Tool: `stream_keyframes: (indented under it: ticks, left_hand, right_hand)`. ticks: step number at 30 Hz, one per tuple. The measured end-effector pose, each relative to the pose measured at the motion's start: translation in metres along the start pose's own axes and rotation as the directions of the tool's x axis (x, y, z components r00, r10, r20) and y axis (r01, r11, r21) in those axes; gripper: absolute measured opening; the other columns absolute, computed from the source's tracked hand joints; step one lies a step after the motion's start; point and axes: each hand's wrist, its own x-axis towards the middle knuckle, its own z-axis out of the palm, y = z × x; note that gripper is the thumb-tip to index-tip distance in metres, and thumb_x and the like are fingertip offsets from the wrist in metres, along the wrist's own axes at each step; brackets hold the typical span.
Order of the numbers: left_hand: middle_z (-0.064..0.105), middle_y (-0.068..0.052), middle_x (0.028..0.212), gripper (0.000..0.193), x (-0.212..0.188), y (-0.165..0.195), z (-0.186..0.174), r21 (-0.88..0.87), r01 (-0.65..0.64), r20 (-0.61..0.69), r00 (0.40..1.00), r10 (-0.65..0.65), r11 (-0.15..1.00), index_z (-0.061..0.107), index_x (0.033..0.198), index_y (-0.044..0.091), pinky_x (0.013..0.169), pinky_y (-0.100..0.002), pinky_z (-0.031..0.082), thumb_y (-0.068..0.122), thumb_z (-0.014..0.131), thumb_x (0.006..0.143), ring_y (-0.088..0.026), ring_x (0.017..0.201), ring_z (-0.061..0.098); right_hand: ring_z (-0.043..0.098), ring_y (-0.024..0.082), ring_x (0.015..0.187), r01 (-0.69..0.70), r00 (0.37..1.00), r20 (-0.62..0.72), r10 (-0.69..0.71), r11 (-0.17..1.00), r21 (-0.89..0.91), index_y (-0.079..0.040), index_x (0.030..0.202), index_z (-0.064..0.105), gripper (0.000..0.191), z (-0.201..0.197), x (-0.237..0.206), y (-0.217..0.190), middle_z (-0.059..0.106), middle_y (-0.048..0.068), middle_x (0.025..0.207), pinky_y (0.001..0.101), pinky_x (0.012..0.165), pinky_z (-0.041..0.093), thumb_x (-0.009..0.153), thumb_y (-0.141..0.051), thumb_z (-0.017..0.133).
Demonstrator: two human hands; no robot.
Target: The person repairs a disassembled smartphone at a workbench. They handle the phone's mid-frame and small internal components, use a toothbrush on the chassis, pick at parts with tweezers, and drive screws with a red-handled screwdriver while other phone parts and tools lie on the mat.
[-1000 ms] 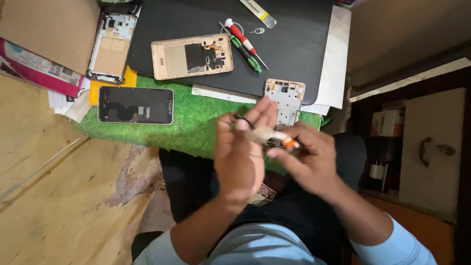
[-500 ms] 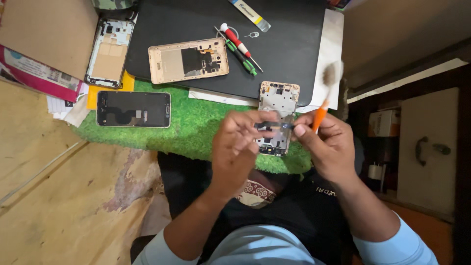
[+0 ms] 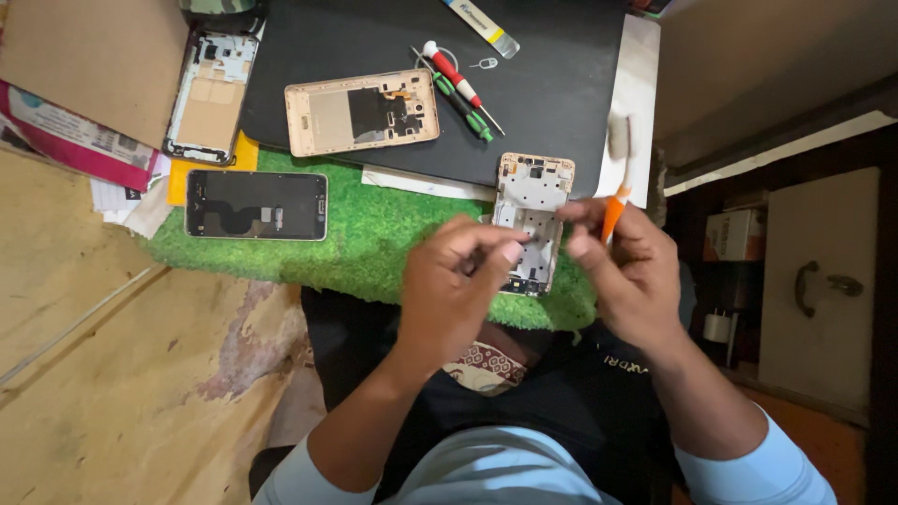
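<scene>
Left hand [image 3: 449,290] pinches lower edge of phone frame [image 3: 533,220] over green mat [image 3: 374,243] — right hand [image 3: 631,271] grips orange-handled brush [image 3: 615,178] (bristles blurred); frame's lower half hidden by fingers.

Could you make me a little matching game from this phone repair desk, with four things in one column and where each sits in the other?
Things:
1. orange-handled brush
2. gold phone back cover
3. dark phone screen
4. red screwdriver

Places:
A. flat on the green turf mat
B. in the right hand
C. on the black mat, beside a green screwdriver
D. on the black mat, left of the screwdrivers

Pairs: 1-B, 2-D, 3-A, 4-C
</scene>
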Motion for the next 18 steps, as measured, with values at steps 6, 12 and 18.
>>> stream_keyframes:
  ticks: [6, 12, 18]
  left_hand:
    - [0.069, -0.004, 0.107, 0.021, 0.006, -0.007, -0.005, -0.408, -0.106, -0.168, 0.985, 0.040, 0.907, 0.070, 0.120, -0.005, 0.074, -0.024, 0.050, 0.004, 0.059, 0.104, -0.009, 0.080, 0.060]
    - [0.057, -0.001, 0.080, 0.023, 0.005, -0.014, -0.002, -0.666, -0.075, -0.128, 0.992, -0.015, 0.742, 0.068, 0.123, -0.012, 0.075, -0.029, 0.052, 0.002, 0.060, 0.107, -0.006, 0.072, 0.050]
    - [0.057, -0.003, 0.082, 0.025, 0.001, -0.017, -0.001, -0.635, -0.044, -0.125, 0.991, -0.046, 0.772, 0.067, 0.122, -0.014, 0.074, -0.030, 0.053, 0.003, 0.060, 0.105, -0.007, 0.073, 0.050]
  right_hand:
    - [0.052, 0.007, 0.058, 0.161, 0.976, 0.200, -0.092, 0.919, -0.361, -0.005, 0.119, 0.074, 0.026, -0.008, 0.006, 0.010, 0.060, -0.001, 0.072, 0.0263, 0.050, 0.041, 0.106, -0.016, 0.055]
    - [0.050, 0.011, 0.066, 0.316, 0.929, 0.061, -0.366, 0.697, -0.644, -0.004, 0.119, 0.074, 0.019, -0.009, 0.002, 0.018, 0.058, 0.004, 0.078, 0.0274, 0.055, 0.040, 0.113, -0.014, 0.060]
    - [0.046, 0.010, 0.054, 0.275, 0.944, 0.066, -0.322, 0.665, -0.695, -0.002, 0.113, 0.078, 0.019, -0.013, 0.004, 0.023, 0.052, 0.002, 0.066, 0.0308, 0.048, 0.035, 0.105, -0.010, 0.063]
